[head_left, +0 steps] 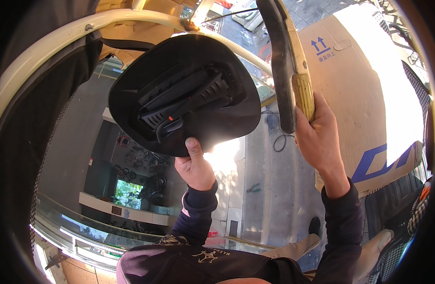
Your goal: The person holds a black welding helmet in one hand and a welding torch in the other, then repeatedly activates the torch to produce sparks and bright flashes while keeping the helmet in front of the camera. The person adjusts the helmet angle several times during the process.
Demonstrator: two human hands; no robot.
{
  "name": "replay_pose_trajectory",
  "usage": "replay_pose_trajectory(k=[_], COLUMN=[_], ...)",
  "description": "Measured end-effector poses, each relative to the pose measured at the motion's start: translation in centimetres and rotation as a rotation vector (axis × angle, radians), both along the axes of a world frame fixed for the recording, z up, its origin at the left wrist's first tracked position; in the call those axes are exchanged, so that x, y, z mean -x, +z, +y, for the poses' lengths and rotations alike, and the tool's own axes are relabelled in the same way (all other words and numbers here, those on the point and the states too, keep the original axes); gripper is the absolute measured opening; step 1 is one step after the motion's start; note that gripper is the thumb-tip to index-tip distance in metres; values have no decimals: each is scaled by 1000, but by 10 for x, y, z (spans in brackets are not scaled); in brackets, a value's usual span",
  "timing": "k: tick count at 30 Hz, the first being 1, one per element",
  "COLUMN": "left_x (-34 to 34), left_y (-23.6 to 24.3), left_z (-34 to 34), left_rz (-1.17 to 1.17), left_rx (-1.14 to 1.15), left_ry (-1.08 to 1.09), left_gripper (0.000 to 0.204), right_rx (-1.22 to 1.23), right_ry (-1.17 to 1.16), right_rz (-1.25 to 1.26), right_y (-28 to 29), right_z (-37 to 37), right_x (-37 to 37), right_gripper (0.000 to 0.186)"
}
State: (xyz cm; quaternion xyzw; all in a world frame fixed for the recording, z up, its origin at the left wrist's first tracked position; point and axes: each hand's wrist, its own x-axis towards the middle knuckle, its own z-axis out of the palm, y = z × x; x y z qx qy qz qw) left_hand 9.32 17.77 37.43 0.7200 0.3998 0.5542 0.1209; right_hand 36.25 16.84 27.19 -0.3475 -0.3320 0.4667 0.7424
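Note:
My left hand [196,165] pinches the lower edge of a wide, rounded black plastic shell [227,113]. Its thumb lies on the side facing me and the other fingers are hidden behind. The shell is held up in front of me, showing a recess with ribbed slots and a small orange mark. To its right, my right hand [321,137] grips the lower end of a long curved piece, black on one side and yellowish on the other [303,87]. The thumb and fingers close around it. The two held things are apart.
A large cardboard box [336,85] with blue print stands at the right, partly in bright sun. A cream metal tube frame [132,16] arches across the top. Dark fabric [32,128] hangs at the left. Green-handled pliers [253,188] lie on the grey surface below.

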Motion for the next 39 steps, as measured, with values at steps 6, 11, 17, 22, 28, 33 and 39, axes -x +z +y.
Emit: replay_pose_trajectory(k=[6, 11, 17, 22, 28, 33, 39], left_x=[-1, -6, 5, 2, 8, 13, 11], left_y=[0, 2, 0, 1, 1, 0, 2], left_z=[0, -1, -2, -4, -2, 2, 1], left_rz=[-13, 1, 36, 1, 4, -2, 12], left_rx=[-48, -56, -59, -38, -21, -38, -21], left_ry=[89, 42, 114, 78, 54, 66, 70], left_gripper=[49, 54, 55, 55, 57, 58, 57], right_rx=[-37, -79, -71, -22, -44, -35, -21], right_ry=[-23, -29, -50, -42, -75, -42, -48], right_rz=[30, 190, 104, 51, 37, 61, 32], right_y=[-8, -6, -2, 1, 7, 10, 9], right_z=[-8, -14, -11, -11, -9, -8, -6], right_x=[-2, 1, 3, 2, -1, 0, -1], right_gripper=[14, 24, 28, 31, 31, 32, 31])
